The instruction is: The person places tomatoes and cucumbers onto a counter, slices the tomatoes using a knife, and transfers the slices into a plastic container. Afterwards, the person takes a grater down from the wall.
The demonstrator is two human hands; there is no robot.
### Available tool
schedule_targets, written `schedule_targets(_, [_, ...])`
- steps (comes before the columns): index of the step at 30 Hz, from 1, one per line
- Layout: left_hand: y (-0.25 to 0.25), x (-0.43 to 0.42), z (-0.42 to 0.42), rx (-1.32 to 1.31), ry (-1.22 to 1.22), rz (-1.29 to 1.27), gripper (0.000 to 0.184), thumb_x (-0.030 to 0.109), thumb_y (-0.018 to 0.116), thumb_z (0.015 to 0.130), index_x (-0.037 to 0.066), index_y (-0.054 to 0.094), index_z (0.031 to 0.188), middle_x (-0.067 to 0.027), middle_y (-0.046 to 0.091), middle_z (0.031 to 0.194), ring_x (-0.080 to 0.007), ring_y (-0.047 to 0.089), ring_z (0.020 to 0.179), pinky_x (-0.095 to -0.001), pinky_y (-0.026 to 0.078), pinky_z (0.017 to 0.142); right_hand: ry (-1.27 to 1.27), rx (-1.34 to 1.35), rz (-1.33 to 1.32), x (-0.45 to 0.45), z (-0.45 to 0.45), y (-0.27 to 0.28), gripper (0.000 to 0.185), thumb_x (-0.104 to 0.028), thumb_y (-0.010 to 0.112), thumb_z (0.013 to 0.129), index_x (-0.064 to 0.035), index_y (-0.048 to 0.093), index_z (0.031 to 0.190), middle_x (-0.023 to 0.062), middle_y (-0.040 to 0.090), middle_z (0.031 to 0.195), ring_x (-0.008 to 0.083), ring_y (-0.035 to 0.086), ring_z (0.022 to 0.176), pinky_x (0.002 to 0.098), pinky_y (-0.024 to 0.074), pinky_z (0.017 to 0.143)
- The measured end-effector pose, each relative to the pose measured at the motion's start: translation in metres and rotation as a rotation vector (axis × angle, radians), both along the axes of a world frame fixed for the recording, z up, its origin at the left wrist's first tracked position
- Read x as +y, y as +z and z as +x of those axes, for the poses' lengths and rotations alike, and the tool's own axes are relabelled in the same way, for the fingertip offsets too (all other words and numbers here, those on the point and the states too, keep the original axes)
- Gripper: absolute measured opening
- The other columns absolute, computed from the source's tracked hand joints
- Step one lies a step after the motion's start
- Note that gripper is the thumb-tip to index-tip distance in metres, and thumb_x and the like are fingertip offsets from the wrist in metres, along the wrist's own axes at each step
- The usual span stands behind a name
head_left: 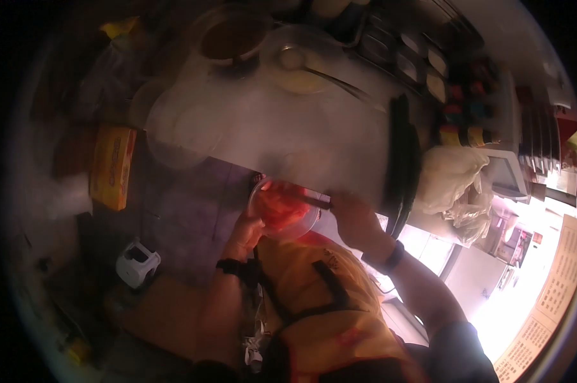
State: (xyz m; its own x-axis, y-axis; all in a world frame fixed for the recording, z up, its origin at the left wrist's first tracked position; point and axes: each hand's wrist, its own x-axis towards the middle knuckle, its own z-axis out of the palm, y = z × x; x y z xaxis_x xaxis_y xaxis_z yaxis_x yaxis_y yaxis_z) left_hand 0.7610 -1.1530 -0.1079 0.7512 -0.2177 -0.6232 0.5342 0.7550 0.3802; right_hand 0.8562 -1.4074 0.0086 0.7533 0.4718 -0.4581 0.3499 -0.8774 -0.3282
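My left hand is closed on the side of a clear round bowl, held in front of my apron at the worktop's near edge. Soft-looking red pieces fill much of the bowl; what they are I cannot make out. In the fist of my right hand is a dark-handled utensil, pointing left over the bowl. Its far end is blurred against the red pieces, so its kind does not show.
On the pale worktop stand a bowl with yellowish contents, a ladle-like tool and a brown-filled bowl. Plastic bags lie at right. A yellow box and white stool are at left.
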Motion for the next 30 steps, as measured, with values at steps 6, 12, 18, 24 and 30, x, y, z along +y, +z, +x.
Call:
schedule_targets(6, [0.004, -0.004, 0.01, -0.241, 0.053, 0.0, 0.095, 0.008, 0.067, 0.062, 0.007, 0.036, 0.152, -0.0103, 0.046, 0.147, -0.0274, 0.044, 0.139, -0.0408, 0.04, 0.115, -0.208, -0.074, 0.197, -0.009, 0.013, 0.009, 0.028, -0.013, 0.053, 0.091, -0.0045, 0.056, 0.118, 0.0239, 0.064, 0.106, 0.0401, 0.064, 0.099, 0.0492, 0.052, 0.086])
schedule_targets(12, [0.002, -0.004, 0.005, -0.291, 0.086, 0.015, 0.096, 0.013, 0.072, 0.063, 0.006, 0.036, 0.151, -0.0099, 0.046, 0.147, -0.0266, 0.043, 0.139, -0.0404, 0.038, 0.116, -0.188, 0.005, -0.037, -0.009, 0.069, -0.049, 0.025, -0.021, 0.05, 0.097, -0.0033, 0.059, 0.113, 0.0233, 0.065, 0.108, 0.0417, 0.063, 0.103, 0.0502, 0.0517, 0.086])
schedule_targets(18, [0.009, -0.003, 0.006, -0.222, 0.057, -0.018, 0.092, 0.011, 0.07, 0.063, 0.006, 0.038, 0.149, -0.0092, 0.046, 0.148, -0.0256, 0.044, 0.139, -0.04, 0.038, 0.116, 0.066, 0.09, 0.053, 0.021, 0.025, 0.01, 0.023, -0.02, 0.05, 0.098, -0.0037, 0.06, 0.111, 0.0198, 0.065, 0.11, 0.0408, 0.063, 0.101, 0.0495, 0.0508, 0.087])
schedule_targets(24, [0.015, 0.0, 0.009, -0.27, 0.028, 0.06, 0.091, 0.007, 0.068, 0.063, 0.008, 0.038, 0.149, -0.0088, 0.047, 0.146, -0.025, 0.045, 0.138, -0.04, 0.042, 0.113, -0.186, 0.017, 0.172, 0.009, 0.022, 0.006, 0.02, -0.021, 0.051, 0.098, -0.006, 0.06, 0.109, 0.0198, 0.066, 0.103, 0.0425, 0.064, 0.097, 0.0505, 0.0508, 0.083])
schedule_targets(30, [0.027, 0.0, -0.002, -0.276, 0.049, 0.103, 0.084, 0.002, 0.065, 0.071, 0.007, 0.036, 0.15, -0.0087, 0.049, 0.143, -0.0234, 0.052, 0.132, -0.0351, 0.052, 0.101, 0.096, -0.034, 0.051, 0.001, 0.001, -0.011, 0.017, -0.017, 0.053, 0.097, -0.0036, 0.061, 0.104, 0.0186, 0.065, 0.097, 0.0419, 0.063, 0.09, 0.0493, 0.0497, 0.078])
